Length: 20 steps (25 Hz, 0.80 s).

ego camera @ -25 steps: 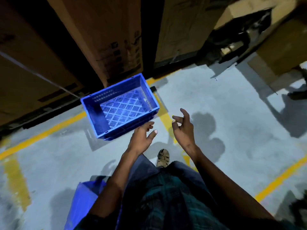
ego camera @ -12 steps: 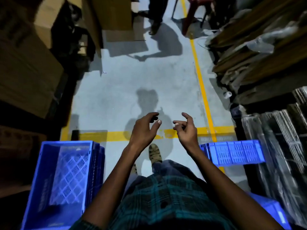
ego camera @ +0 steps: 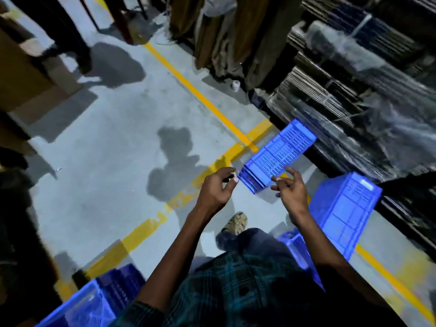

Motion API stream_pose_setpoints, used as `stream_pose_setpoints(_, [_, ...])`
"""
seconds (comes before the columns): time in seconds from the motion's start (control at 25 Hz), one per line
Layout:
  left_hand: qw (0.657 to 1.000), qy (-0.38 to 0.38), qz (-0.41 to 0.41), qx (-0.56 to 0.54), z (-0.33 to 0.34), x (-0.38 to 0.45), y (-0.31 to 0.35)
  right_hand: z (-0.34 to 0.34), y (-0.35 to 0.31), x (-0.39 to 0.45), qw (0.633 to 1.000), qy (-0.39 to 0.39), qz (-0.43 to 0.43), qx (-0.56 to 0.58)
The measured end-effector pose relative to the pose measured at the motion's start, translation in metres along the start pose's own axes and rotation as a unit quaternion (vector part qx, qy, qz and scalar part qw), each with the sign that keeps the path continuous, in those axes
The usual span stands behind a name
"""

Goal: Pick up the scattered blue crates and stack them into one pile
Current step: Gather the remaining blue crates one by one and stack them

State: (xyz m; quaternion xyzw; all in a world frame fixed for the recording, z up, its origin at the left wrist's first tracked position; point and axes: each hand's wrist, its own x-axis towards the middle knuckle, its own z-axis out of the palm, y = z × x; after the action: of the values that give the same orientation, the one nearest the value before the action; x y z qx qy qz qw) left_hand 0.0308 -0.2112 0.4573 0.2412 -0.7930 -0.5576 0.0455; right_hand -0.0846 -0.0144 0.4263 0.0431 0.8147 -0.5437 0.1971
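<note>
A blue crate (ego camera: 278, 154) lies on the floor ahead, turned so its slotted side and base face me, across the yellow floor line. My left hand (ego camera: 215, 190) and my right hand (ego camera: 291, 191) hover just in front of its near edge, fingers apart, holding nothing. Another blue crate (ego camera: 344, 215) lies overturned at the right, beside my right forearm. A third blue crate (ego camera: 94, 303) shows at the bottom left, open side up, partly cut off by the frame edge. More blue plastic (ego camera: 297, 251) sits behind my right arm, mostly hidden.
Wrapped bundles of flattened cardboard (ego camera: 349, 86) line the right side. Cardboard boxes (ego camera: 26, 74) stand at the left. Another person's legs (ego camera: 63, 31) and chair legs (ego camera: 122, 24) are at the far end of the grey aisle. Yellow lines (ego camera: 200, 95) cross the floor.
My view has swung right, away from the upright crate by the boxes. The sideways crate now lies directly under my outstretched hands. Both hands stay empty.
</note>
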Motion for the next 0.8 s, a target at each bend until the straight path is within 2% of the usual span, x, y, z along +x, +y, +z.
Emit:
stream_pose_setpoints(0.16, [0.998,-0.055,0.016,0.032,0.060,0.045,0.029,-0.069,0.025,0.050,0.989,0.080,0.072,0.097])
stream_pose_setpoints(0.36, [0.972,-0.151,0.072,0.166,0.117,0.107,0.055,-0.119,0.053,0.091,0.953,0.185,0.106,0.213])
stream_pose_setpoints(0.64, [0.930,-0.271,0.095,0.229,0.219,0.161,0.077,-0.134,0.073,0.095,0.924,0.221,0.162,0.268])
stream_pose_setpoints(0.8, [0.942,-0.278,0.038,0.185,0.253,0.193,0.057,-0.145,0.085,0.116,0.916,0.224,0.214,0.255])
